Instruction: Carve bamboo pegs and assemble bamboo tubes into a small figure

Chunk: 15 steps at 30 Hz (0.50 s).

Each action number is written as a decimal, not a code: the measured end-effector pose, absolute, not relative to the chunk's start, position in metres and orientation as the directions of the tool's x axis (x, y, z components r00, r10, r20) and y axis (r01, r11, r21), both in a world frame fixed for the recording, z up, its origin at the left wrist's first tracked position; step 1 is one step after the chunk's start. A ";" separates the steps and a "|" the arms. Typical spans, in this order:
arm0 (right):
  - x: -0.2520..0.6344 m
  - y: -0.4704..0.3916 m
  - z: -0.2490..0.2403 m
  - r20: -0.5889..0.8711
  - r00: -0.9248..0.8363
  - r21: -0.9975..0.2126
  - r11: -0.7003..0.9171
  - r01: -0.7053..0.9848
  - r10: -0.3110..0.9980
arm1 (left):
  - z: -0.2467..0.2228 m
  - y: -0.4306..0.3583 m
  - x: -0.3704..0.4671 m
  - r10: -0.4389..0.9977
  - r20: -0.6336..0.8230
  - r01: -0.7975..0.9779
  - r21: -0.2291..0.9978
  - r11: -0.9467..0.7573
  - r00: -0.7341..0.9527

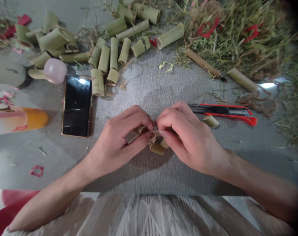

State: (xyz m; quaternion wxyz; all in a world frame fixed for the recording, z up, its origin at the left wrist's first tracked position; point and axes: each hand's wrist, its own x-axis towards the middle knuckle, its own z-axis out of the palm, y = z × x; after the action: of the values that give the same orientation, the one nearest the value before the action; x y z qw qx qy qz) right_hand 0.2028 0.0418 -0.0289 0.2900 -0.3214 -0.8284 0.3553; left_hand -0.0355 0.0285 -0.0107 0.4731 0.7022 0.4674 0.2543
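Twine (pixel 153 133) is pinched by left hand (pixel 121 135) and right hand (pixel 187 134); bamboo piece (pixel 157 149) nearby; print (pixel 1 108) on bottle (pixel 37 118) unreadable.

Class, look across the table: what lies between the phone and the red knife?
In the head view, the left hand and right hand, with string and short stem pieces at their fingertips, lie between phone and knife.

A yellow-green cylindrical bamboo piece (pixel 157 149); tan fibre twine (pixel 153 137); a red-and-black flat utility knife (pixel 222 110); a black rectangular phone (pixel 76 106) edged in gold; a grey tabletop (pixel 149 85), finely streaked; a pale pink round ball (pixel 55 71)
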 end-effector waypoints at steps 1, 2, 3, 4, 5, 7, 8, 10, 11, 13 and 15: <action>0.202 0.042 -0.029 0.260 -0.613 -0.778 0.538 0.325 0.746 | -0.010 0.028 -0.035 0.900 -0.081 0.422 0.899 -0.120 0.429; 0.201 0.041 -0.029 0.267 -0.601 -0.780 0.535 0.325 0.753 | -0.009 0.028 -0.034 0.904 -0.076 0.427 0.896 -0.123 0.421; 0.201 0.041 -0.029 0.271 -0.589 -0.780 0.532 0.329 0.762 | -0.008 0.027 -0.034 0.908 -0.075 0.430 0.895 -0.121 0.411; 0.200 0.040 -0.029 0.276 -0.577 -0.776 0.532 0.338 0.769 | -0.007 0.027 -0.033 0.913 -0.077 0.431 0.895 -0.114 0.402; 0.198 0.040 -0.029 0.278 -0.567 -0.768 0.534 0.353 0.775 | -0.007 0.026 -0.032 0.917 -0.079 0.429 0.897 -0.106 0.392; 0.196 0.039 -0.029 0.288 -0.550 -0.745 0.545 0.386 0.784 | -0.006 0.025 -0.031 0.923 -0.088 0.423 0.902 -0.086 0.373; 0.194 0.038 -0.029 0.292 -0.543 -0.732 0.549 0.403 0.788 | -0.005 0.024 -0.031 0.926 -0.092 0.419 0.905 -0.076 0.366; 0.191 0.037 -0.029 0.302 -0.527 -0.717 0.554 0.424 0.794 | -0.006 0.022 -0.031 0.931 -0.097 0.406 0.912 -0.057 0.351; 0.190 0.037 -0.030 0.305 -0.519 -0.715 0.552 0.428 0.798 | -0.006 0.021 -0.031 0.934 -0.102 0.398 0.916 -0.046 0.341; 0.188 0.035 -0.031 0.314 -0.502 -0.717 0.547 0.431 0.806 | -0.007 0.019 -0.031 0.941 -0.115 0.382 0.924 -0.016 0.319; 0.186 0.033 -0.033 0.332 -0.466 -0.722 0.539 0.435 0.820 | -0.008 0.018 -0.030 0.947 -0.133 0.371 0.929 0.016 0.293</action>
State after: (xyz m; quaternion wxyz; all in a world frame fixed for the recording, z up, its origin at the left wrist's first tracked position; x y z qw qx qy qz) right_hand 0.1856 0.0333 -0.0327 0.3410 -0.3882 -0.8081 0.2827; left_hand -0.0302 0.0176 -0.0078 0.4907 0.6369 0.5171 0.2936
